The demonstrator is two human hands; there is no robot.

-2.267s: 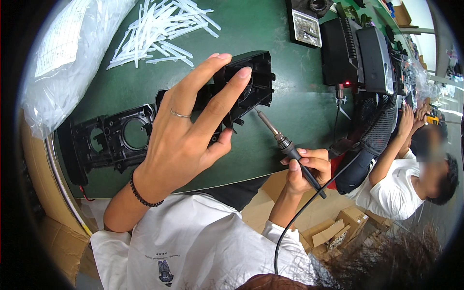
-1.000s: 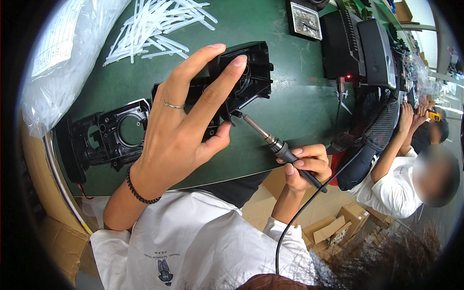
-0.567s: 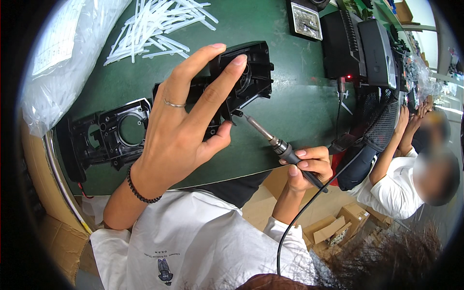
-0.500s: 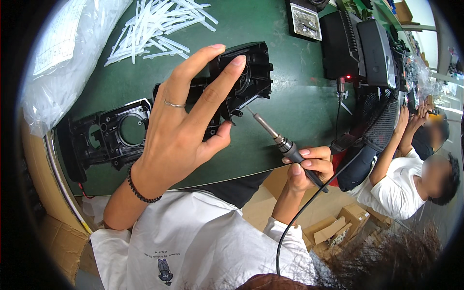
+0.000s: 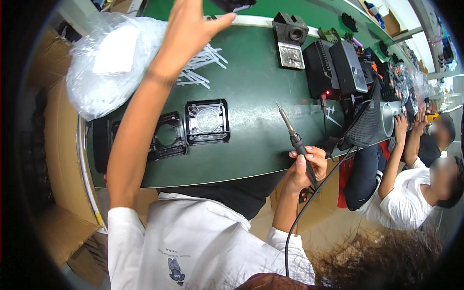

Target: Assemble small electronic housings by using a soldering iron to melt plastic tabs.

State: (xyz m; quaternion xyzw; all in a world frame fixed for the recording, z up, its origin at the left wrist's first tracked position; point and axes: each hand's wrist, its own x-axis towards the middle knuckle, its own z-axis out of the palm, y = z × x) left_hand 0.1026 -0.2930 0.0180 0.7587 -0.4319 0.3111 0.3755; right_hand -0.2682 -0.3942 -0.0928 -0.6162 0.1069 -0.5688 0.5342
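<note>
My left hand (image 5: 195, 24) is stretched out to the far edge of the workbench, its fingertips partly cut off by the top of the picture. A black plastic housing (image 5: 233, 5) shows only in part beside its thumb, seemingly held. In my right hand (image 5: 309, 169) is a soldering iron (image 5: 296, 140), gripped by its black handle, the tip pointing up and away over the bench. Between the hands, a black plastic frame (image 5: 193, 133) with a round opening lies flat. A second black frame (image 5: 180, 145) lies left of it, partly hidden by my left forearm.
White plastic strips (image 5: 205, 60) lie beyond my forearm, next to a clear bag (image 5: 92, 92). A soldering iron stand (image 5: 290, 31) and a black station (image 5: 321, 67) are at the back right. The iron's cable (image 5: 302, 212) loops near my right arm. Another person (image 5: 401, 203) sits at right.
My left hand has moved far away across the bench with the black housing, leaving the iron's tip. The frames on the bench are now more exposed. My right hand still holds the soldering iron.
</note>
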